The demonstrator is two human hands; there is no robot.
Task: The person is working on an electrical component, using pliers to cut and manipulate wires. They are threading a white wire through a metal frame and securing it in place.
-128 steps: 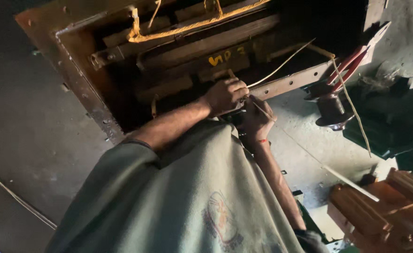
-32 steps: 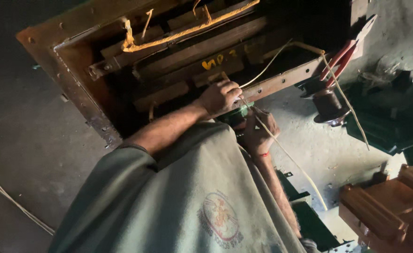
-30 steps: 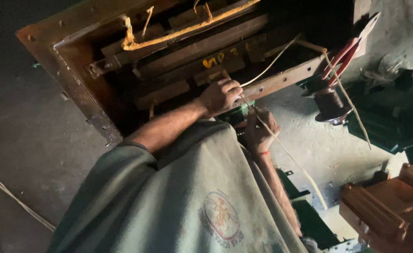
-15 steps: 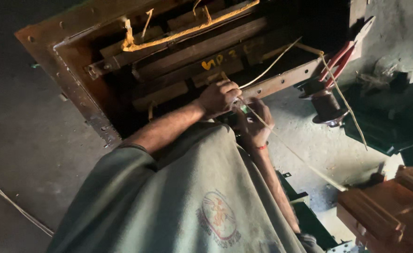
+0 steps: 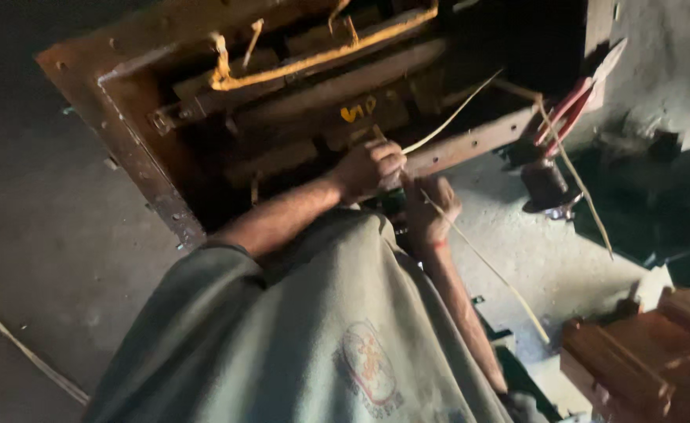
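Item: thin pale strip (image 5: 486,262), flat, narrow and flexible, of cane-like or fibrous appearance; its material cannot be told for certain. It is seen running diagonally, its long axis passing from the hands at centre down toward the lower right, where its free end lies over the grey floor (image 5: 533,251). A second pale strip (image 5: 451,117) is seen rising from the hands toward the upper right. Left hand (image 5: 370,168): the grip is curled into a fist, pressed together about the upper strip's near end at the frame's edge. Right hand (image 5: 431,207): the grip is folded closed just beside the left, with the long strip passing through it; a red thread is worn at the wrist. Rusty metal frame (image 5: 145,160): box-shaped, rough, brown, with riveted edges, holding dark bars and a yellowed, frayed cord (image 5: 314,59) strung across its top. Red-handled pliers (image 5: 572,110) are propped at the frame's right end. Reddish-brown wooden blocks (image 5: 643,356), stacked and ribbed, are set at lower right. A grey-green cloth shirt (image 5: 298,337) fills the foreground.
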